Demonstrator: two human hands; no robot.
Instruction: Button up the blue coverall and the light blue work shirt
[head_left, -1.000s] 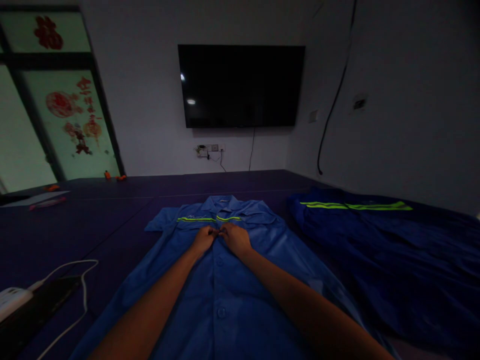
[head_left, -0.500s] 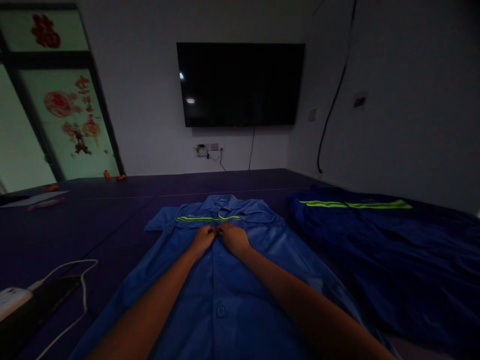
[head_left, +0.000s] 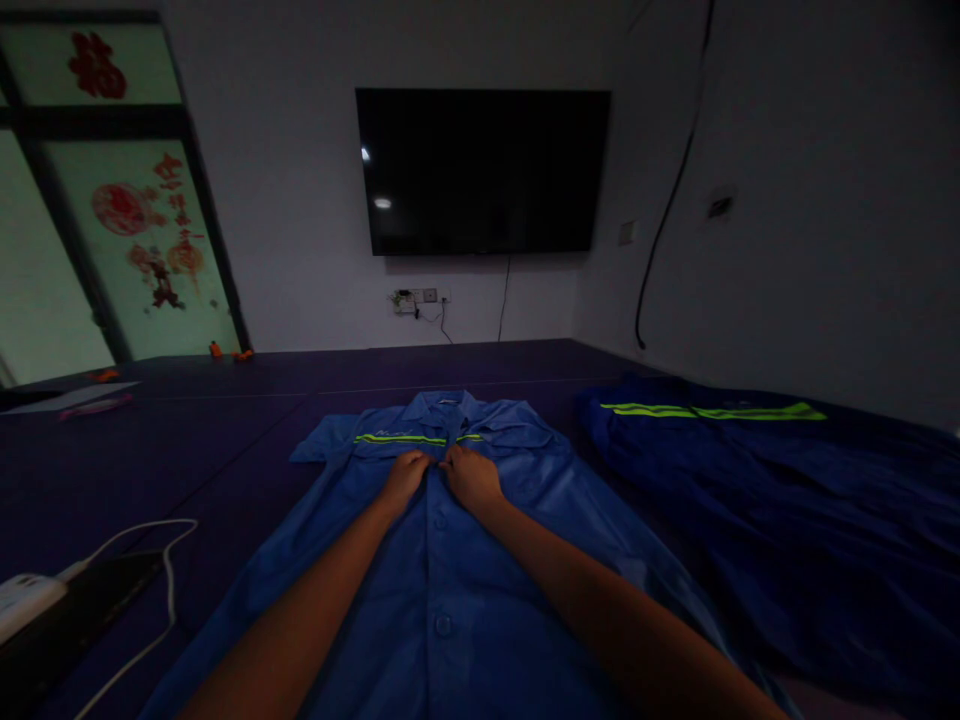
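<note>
Shirt (head_left: 487,610) lies flat, front up. Left hand (head_left: 405,482), right hand (head_left: 474,478): fingers pinching it at chest. Could slip out if pinch gets loose.

The one view comes from the person's head, facing forward and down: the blue shirt (head_left: 480,580) spreads close below the lens, the left hand (head_left: 405,482) and right hand (head_left: 472,480) sit just below mid-frame, and beyond the purple surface (head_left: 187,440) the television (head_left: 484,172) faces it nearly straight on, well apart
</note>
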